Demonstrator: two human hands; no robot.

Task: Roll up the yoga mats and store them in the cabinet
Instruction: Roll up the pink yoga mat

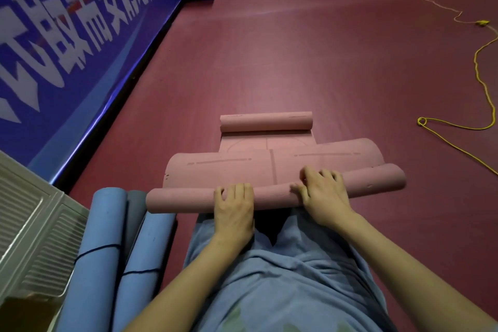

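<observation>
A person in a light blue shirt is crouching or kneeling over a pink yoga mat that is lying on the dark red floor. Both hands are resting on the near rolled end of the mat, which is sitting just in front of the person's body. The left hand is pressing down on the roll left of its middle, fingers curled over the top, so its grip is holding the roll. The right hand is lying on the roll right of middle, fingers bent and reaching over onto the flat part behind it; its grip is also on the roll. The mat's far end is curling up into a second, smaller roll, with a flat stretch showing between the 2 rolls.

At the left, 3 rolled mats are lying side by side on the floor: 2 blue mats with dark bands around them and a grey mat wedged between. Beside them a white slatted cabinet is standing. A blue banner with white characters is running along the left wall. A yellow cord is trailing across the floor at the right, well apart from the mat.
</observation>
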